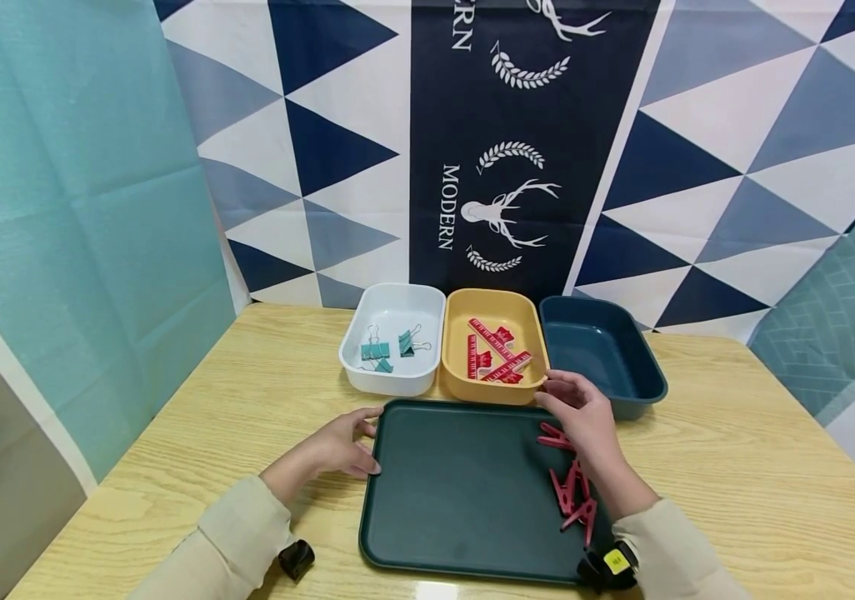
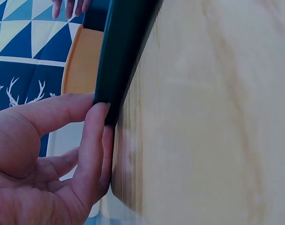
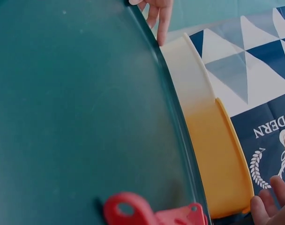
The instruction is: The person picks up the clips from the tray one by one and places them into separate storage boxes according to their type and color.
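At the left rim of the dark green tray (image 1: 465, 492), my left hand (image 1: 341, 442) touches the edge with its fingertips and thumb. Close up in the left wrist view, the fingers (image 2: 88, 140) reach fairly straight to the tray's corner. My right hand (image 1: 581, 408) hovers over the tray's far right corner, fingers loosely bent at the near right corner of the yellow bin (image 1: 493, 390). Nothing shows between those fingers (image 3: 273, 204) in the right wrist view. Several red clothespins (image 1: 566, 492) lie on the tray's right side, partly hidden by my right forearm.
Behind the tray stand three bins side by side. The white bin (image 1: 390, 385) holds teal binder clips (image 1: 375, 350). Red ruler-shaped clips (image 1: 498, 354) lie in the yellow one. The navy bin (image 1: 592, 337) is at the right. A patterned cloth (image 1: 352, 158) hangs behind the wooden table (image 1: 742, 467).
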Demonstrator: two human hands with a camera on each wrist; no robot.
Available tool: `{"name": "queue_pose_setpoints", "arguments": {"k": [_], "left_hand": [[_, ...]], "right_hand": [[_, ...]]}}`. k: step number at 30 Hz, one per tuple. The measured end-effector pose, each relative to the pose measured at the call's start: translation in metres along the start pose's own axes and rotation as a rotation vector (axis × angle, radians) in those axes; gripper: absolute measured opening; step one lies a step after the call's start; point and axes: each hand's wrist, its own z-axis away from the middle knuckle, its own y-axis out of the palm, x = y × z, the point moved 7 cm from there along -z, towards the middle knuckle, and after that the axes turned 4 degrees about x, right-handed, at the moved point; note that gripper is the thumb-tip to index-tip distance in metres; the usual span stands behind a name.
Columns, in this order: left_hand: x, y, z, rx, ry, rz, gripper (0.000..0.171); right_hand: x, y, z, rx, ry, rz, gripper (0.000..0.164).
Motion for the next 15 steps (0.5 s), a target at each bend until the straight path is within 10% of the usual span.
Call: {"name": "queue_pose_setpoints", "arguments": {"k": [15], "left_hand": [[0.001, 0.001, -0.001, -0.002, 0.009, -0.001, 0.087]], "right_hand": [[-0.023, -0.013, 0.0, 0.082, 0.041, 0.156, 0.043]]}}
